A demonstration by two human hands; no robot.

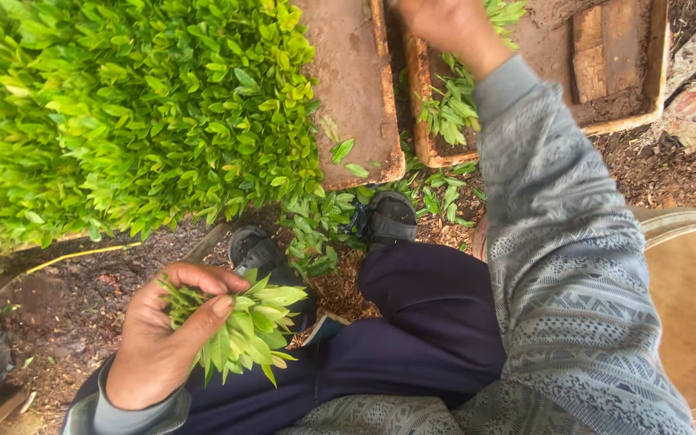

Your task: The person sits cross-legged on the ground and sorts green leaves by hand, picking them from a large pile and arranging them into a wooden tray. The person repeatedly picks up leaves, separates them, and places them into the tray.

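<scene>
Closest to me, at the lower left of the frame, my left hand (159, 338) is curled tight around a bunch of leafy green cuttings (243, 326), thumb pressed across the stems, leaf tips fanning out toward the lower middle. That grip is fully closed on the bundle. Beneath it sit my dark blue trousers (420, 322) and my two black shoes (324, 238), planted on dark mulch-strewn soil (82, 298).

My right hand (445, 24) is stretched to the top middle of the frame, grey patterned sleeve (557, 242) running down the right side. It rests over a shallow wooden tray (420, 105) that holds soil and a small cluster of planted cuttings (453, 105). The fingers are cut off by the frame edge, so I cannot tell whether that grip is open or pinching a stem.

Loose cuttings (316, 221) lie scattered on the ground around my shoes. A dense mass of green seedlings (122, 113) fills the upper left, and a bare soil-filled tray (352, 89) lies between it and the one I am working. A round tan basin (694, 298) sits at the right edge.

As I judge it, I am partway through setting cuttings into the tray, one at a time, fed from the bundle. The next move likely calls for drawing a single stem out of the left-hand bunch without loosening the rest, then pushing it upright into open soil beside those already standing.
</scene>
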